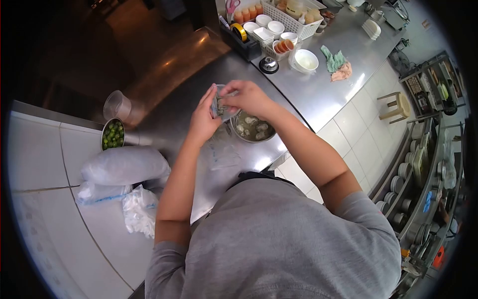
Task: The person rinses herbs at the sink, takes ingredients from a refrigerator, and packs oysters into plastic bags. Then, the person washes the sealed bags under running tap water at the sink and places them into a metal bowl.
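Head view: holds a clear bag (217,106) between both hands, above the steel counter (172,124) and just beside a metal bowl (255,141). Grips one side of the bag with the left hand (201,121), fingers extended along the plastic and thumb on the near side. Applies the right hand (243,97) from the opposite side, fingers bent, close together and touching the bag; cannot tell of any further item between the fingertips. Note pale and grey pieces (260,130) in liquid inside the metal bowl, next to the right forearm. Nearer the body, see loose plastic (221,154) flat on the counter. To the left, find green fruit (113,134) near a clear cup (117,104), then a stuffed bag (124,165) and a white bag (139,212) beside white tiles (40,214). Ahead and to the right, across a seam, locate a bell (269,65), a white bowl (297,66), two crumpled cloths (334,60) and a white basket (309,31). Farther right, observe a stool (398,105) on the floor and stacked dishes (397,183) on racks.
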Demonstrator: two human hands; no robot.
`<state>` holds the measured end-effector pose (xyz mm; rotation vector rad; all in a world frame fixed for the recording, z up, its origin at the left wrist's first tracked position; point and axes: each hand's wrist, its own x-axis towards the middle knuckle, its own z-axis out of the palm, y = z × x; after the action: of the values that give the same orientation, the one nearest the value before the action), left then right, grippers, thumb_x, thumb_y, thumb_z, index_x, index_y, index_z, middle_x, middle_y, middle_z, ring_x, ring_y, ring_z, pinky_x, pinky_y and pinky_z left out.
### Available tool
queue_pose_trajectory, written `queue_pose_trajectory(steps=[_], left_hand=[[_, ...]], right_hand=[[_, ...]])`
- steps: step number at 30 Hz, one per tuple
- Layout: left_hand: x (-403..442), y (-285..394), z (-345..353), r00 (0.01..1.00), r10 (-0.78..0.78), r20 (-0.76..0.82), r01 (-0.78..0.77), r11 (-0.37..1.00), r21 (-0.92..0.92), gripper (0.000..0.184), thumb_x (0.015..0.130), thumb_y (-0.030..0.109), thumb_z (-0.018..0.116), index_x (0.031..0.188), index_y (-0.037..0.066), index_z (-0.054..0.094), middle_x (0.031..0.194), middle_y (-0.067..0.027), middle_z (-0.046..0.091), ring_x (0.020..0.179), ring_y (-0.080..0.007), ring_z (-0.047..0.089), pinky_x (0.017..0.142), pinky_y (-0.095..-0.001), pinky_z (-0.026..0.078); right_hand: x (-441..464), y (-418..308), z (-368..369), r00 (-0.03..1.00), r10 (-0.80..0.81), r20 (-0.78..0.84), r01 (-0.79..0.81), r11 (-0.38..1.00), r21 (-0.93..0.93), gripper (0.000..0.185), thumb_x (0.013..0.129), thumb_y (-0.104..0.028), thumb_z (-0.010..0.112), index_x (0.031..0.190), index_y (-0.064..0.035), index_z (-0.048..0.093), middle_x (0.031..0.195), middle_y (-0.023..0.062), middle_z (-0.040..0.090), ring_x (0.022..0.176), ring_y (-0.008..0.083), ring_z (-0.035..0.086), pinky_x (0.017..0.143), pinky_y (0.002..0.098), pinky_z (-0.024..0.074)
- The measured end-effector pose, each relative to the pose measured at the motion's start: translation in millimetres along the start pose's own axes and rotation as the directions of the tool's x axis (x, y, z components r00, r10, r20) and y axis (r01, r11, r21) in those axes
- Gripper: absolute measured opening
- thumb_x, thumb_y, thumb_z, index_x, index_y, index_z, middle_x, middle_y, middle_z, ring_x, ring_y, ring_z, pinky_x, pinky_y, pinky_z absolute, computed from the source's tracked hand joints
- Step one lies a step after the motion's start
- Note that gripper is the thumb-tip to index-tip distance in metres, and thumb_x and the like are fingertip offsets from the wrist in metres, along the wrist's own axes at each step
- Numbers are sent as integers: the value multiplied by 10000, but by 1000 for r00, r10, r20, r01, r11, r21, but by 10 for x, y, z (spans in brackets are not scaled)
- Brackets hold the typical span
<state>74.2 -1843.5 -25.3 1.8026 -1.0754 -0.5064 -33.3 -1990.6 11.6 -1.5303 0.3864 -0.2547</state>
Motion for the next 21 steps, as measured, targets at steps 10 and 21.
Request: queue_pose_trajectory(steps=[10,21], left_hand=[[-28,64,-210,993,-66,-98,77,991,107,609,652,-39,587,1225,168,576,1434,-72,382,851,-143,592,735,-262,476],[-1227,-271,-57,985,-90,145,-13,808,589,422,698,11,601,1115,72,621,1378,-55,447,1127,-254,533,872,-331,474]], right_hand=[[-105,965,-187,939,340,-50,-105,144,-984,492,754,-200,652,1185,-10,514,1221,249,506,1017,376,594,851,435,503],[-90,1380,-136,913,389,121,31,229,-973,218,769,-138,593,936,-13,661,1005,206,641,938,326,634,823,388,512]])
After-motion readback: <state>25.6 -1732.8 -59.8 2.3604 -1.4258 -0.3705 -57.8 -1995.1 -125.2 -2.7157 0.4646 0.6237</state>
